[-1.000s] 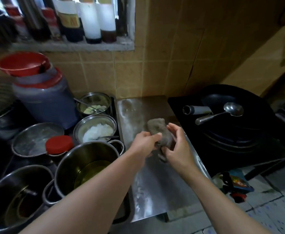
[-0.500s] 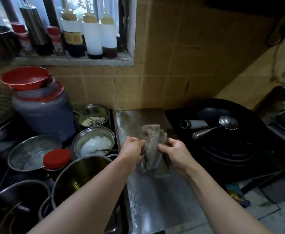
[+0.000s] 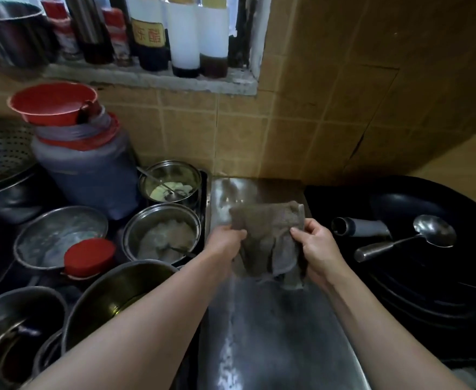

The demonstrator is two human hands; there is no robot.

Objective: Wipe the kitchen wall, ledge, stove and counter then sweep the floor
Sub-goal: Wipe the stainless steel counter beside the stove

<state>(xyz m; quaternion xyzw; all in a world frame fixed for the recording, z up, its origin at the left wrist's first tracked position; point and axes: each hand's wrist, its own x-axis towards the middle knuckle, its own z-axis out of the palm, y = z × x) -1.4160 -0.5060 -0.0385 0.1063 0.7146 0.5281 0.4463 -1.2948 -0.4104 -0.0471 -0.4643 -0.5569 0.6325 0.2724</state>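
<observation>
A grey-brown cloth hangs spread between my two hands above the steel counter. My left hand grips its left edge and my right hand pinches its right edge. The tan tiled wall rises straight behind the counter. A concrete window ledge runs along the upper left. On the right sits the black stove, with a black wok on it.
Several sauce bottles line the ledge. Steel bowls and pots crowd the left side, beside a large jar topped by a red bowl. A metal ladle lies in the wok. A perforated colander is at far left.
The cloth was bunched between my hands; both hands have pulled apart and it now hangs opened out. My view has moved closer to the wall.
</observation>
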